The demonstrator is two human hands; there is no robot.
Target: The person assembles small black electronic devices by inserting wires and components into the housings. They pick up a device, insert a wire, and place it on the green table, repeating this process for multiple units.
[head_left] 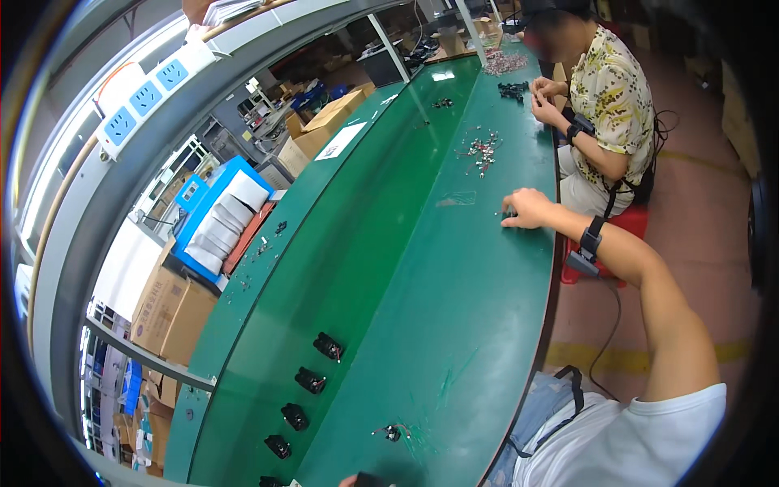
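My right arm stretches out over the green workbench [422, 325], and my right hand [529, 209] is down near the bench's right edge. Its fingers curl around a small dark piece [509, 216], too hidden to name. Only a sliver of my left hand [349, 480] shows at the bottom edge, beside a dark object [373, 480] cut off by the frame. Whether it grips that object is not visible. Just above lies a small black part with red and black wires [393, 433].
Several black modules [328, 346] stand in a row on the brighter green strip. A wire pile [482, 151] and black parts [513, 91] lie farther up. At the right, a co-worker [608, 97] sits on a red stool. A blue machine [223, 215] stands left, near cardboard boxes [168, 312].
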